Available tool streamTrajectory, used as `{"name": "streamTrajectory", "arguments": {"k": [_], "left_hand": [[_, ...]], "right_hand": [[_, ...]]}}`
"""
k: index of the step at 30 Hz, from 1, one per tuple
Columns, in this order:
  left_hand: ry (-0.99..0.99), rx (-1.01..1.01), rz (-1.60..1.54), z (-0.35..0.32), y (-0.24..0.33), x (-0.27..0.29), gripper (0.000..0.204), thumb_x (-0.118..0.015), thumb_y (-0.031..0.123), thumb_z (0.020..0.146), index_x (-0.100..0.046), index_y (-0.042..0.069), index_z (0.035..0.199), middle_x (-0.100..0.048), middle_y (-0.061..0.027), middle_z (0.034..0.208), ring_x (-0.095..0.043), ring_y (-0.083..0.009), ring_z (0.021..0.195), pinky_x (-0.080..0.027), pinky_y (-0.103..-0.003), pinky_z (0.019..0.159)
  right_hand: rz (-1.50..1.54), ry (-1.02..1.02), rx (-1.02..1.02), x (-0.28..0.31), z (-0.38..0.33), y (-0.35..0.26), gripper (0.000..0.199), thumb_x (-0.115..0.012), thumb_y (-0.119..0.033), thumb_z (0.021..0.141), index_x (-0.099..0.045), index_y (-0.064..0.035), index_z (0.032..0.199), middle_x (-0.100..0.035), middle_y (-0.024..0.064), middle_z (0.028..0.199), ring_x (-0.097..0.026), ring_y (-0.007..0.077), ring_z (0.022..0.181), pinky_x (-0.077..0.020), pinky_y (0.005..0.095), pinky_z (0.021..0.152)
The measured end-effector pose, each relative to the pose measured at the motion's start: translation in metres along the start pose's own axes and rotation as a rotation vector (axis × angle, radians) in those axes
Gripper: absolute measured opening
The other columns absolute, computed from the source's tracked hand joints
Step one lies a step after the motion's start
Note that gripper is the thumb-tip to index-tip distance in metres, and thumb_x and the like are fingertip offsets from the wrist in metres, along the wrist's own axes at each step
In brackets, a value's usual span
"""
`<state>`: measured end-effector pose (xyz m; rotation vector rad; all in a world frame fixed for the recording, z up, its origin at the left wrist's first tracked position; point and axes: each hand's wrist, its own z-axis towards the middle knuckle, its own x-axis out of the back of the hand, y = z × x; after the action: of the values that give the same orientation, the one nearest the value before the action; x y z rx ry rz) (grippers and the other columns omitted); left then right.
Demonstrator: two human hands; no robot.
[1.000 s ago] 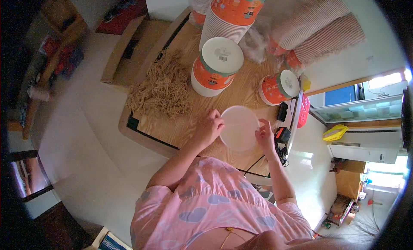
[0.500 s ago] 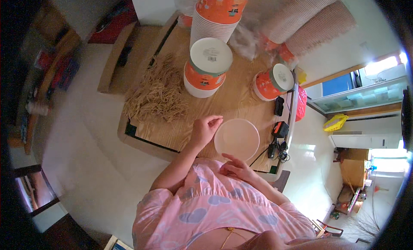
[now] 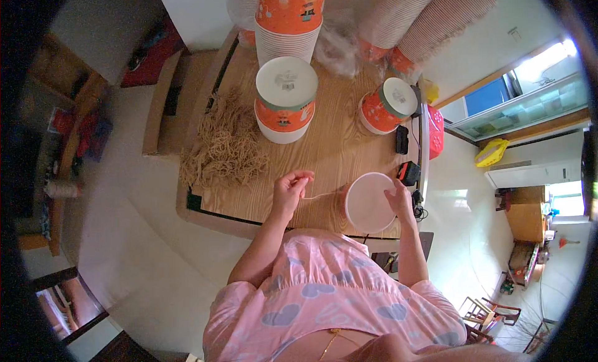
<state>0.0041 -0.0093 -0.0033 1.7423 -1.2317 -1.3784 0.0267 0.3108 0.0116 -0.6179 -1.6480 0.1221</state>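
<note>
My left hand [image 3: 289,195] pinches a thin pale paper cord [image 3: 324,195] above the table's front. The cord runs from these fingers to the side of a paper tub [image 3: 369,205]; whether it is fixed there I cannot tell. White inside, the tub faces its open mouth up at me. On its right side my right hand [image 3: 402,204] grips the rim, thumb over the edge. A tangled heap of brown cords [image 3: 227,147] lies left of my left hand. Beyond it two upturned orange-and-white tubs [image 3: 286,100] appear stacked together.
A tall stack of tubs [image 3: 288,32] stands behind, beside long sleeves of nested tubs [image 3: 430,22] and clear plastic wrap [image 3: 336,44]. Another upturned tub [image 3: 389,106] sits at the right. Black devices and cables [image 3: 403,141] line the table's right edge. A cardboard box [image 3: 165,106] adjoins the left.
The open tub has shifted right, now gripped by my right hand, which rested near my body before. My left hand has moved slightly left, and a cord now shows stretched between it and the tub.
</note>
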Motion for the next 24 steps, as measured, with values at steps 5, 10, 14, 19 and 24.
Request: {"name": "streamTrajectory", "arguments": {"k": [5, 10, 14, 19, 24], "left_hand": [[-0.004, -0.014, -0.012, -0.021, 0.067, -0.013, 0.018, -0.049, 0.006, 0.087, -0.063, 0.004, 0.098, -0.057, 0.0023, 0.073, -0.034, 0.0013, 0.047, -0.027, -0.014, 0.041], [0.004, -0.165, 0.164, -0.032, 0.105, -0.001, 0.025, -0.044, 0.006, 0.088, -0.061, 0.005, 0.107, -0.042, 0.0067, 0.063, -0.029, -0.0005, 0.051, -0.024, -0.015, 0.045], [0.098, -0.180, 0.235, -0.030, 0.109, 0.026, 0.027, -0.042, 0.008, 0.089, -0.060, 0.005, 0.109, -0.034, 0.0073, 0.059, -0.028, -0.0014, 0.052, -0.024, -0.016, 0.046], [0.144, -0.050, 0.232, -0.030, 0.095, 0.057, 0.026, -0.042, 0.009, 0.089, -0.060, 0.005, 0.108, -0.036, 0.0072, 0.061, -0.031, -0.0016, 0.053, -0.026, -0.016, 0.047], [0.059, -0.189, 0.434, -0.029, 0.062, 0.036, 0.019, -0.058, 0.010, 0.083, -0.062, 0.006, 0.100, -0.051, 0.0055, 0.066, -0.043, -0.0032, 0.057, -0.037, -0.019, 0.052]], "right_hand": [[0.231, 0.071, 0.033, -0.010, 0.001, 0.002, 0.019, -0.060, -0.012, 0.074, -0.059, -0.0027, 0.090, -0.057, 0.0150, 0.082, -0.057, 0.0313, 0.078, -0.0448, 0.0379, 0.068], [0.216, 0.124, 0.080, -0.008, 0.007, -0.015, 0.017, -0.061, -0.011, 0.073, -0.061, -0.0031, 0.089, -0.055, 0.0135, 0.077, -0.056, 0.0290, 0.073, -0.0442, 0.0360, 0.066], [0.207, 0.094, 0.131, -0.007, 0.012, -0.025, 0.019, -0.063, -0.013, 0.073, -0.062, -0.0042, 0.089, -0.055, 0.0130, 0.078, -0.055, 0.0271, 0.071, -0.0442, 0.0341, 0.066], [0.232, 0.010, 0.187, -0.019, 0.011, -0.037, 0.018, -0.064, -0.015, 0.073, -0.063, -0.0053, 0.088, -0.055, 0.0129, 0.079, -0.056, 0.0266, 0.072, -0.0453, 0.0346, 0.065], [0.380, -0.138, 0.250, -0.025, 0.000, -0.060, 0.023, -0.065, -0.010, 0.072, -0.060, -0.0055, 0.095, -0.056, 0.0115, 0.079, -0.057, 0.0223, 0.068, -0.0467, 0.0334, 0.062]]}}
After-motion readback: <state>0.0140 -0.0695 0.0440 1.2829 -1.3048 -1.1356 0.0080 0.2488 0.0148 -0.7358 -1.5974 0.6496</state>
